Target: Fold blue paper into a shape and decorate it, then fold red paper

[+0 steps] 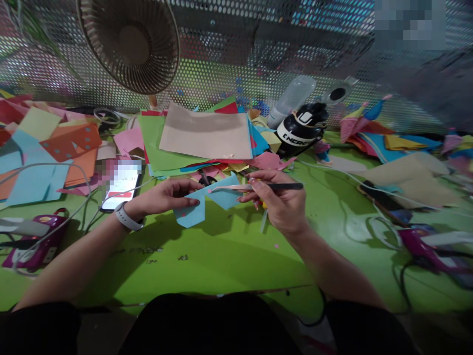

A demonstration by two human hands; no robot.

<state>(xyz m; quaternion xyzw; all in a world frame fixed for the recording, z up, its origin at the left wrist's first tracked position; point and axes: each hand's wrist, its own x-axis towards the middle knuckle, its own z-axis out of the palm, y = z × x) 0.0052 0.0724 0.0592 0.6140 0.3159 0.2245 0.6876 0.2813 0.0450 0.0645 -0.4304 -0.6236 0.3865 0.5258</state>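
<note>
"Only the head view to go by. Start with the left hand (168, 197)."

"Pinching the blue paper (195, 211) between thumb and fingers, above its left flap, held up over the green table (229, 266)."

"And the right hand (283, 199)?"

"Closed round the tweezers (236, 187), fingertips gathered near the middle. Just beside the right end of the paper; cannot tell whether touching it."

"Which way from the right hand to the paper, then?"

"Leftward, straight along the tweezers. Nearer to the left hand, being in its pinch."

"And the long axes?"

"Close to level for the tweezers, tip to the left, black end to the right. Slanting for the paper, up from the left hand toward the right. Meeting at a shallow angle on the narrow stretch between the two flaps."

"Anything at the tip?"

"A pink speck (210, 191), right at that meeting point. Too small to tell whether gripped or merely touched. Also a pink dot (183, 215), lower on the left flap."

"Decisive relation?"

"Most likely tip against paper: steadiness from the left, fine aim from the right."

"Anything loose nearby?"

"A pink scrap (276, 245) on the table, below the right hand."
</note>
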